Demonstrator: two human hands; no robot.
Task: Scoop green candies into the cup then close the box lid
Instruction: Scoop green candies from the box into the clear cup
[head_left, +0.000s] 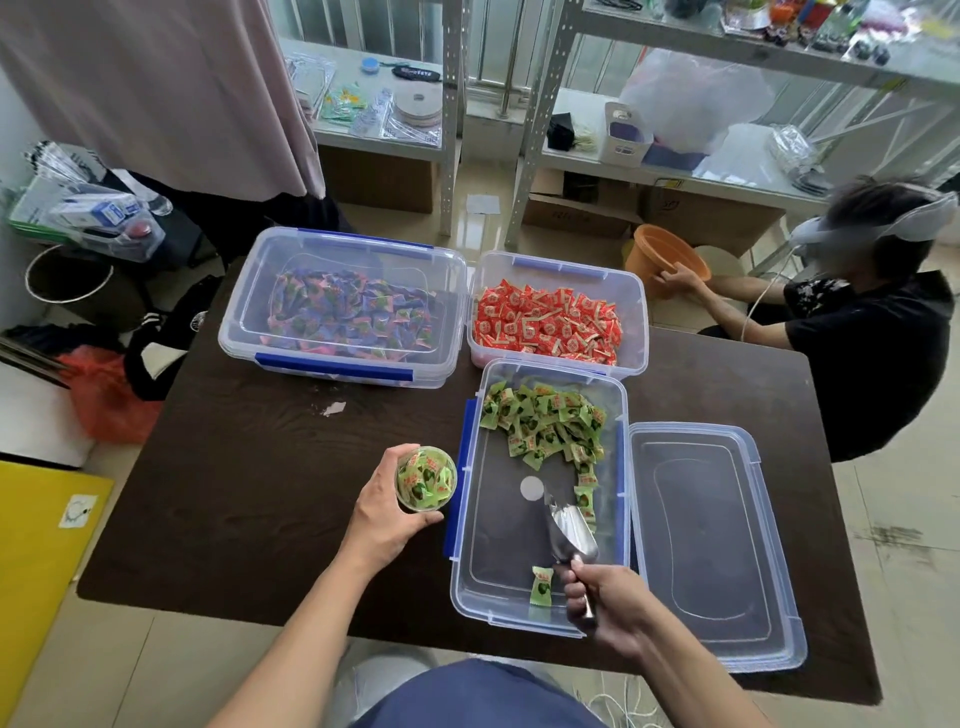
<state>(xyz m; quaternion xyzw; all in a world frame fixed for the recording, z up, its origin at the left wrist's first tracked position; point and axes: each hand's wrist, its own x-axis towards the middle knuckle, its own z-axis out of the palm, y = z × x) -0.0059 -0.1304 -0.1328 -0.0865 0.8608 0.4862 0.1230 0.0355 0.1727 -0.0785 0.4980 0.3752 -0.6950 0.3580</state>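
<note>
No readable text anywhere. The green candies (545, 421) carry a small red mark, the red candy wrappers (545, 325) a pale emblem, perhaps characters, but too small to make out. Print on the blue-and-white carton (111, 212) blurs out too.

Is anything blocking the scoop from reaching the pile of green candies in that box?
Nothing visible. The scoop, held by the right hand, lies inside the open box, with bare floor between it and the green candies.
</note>
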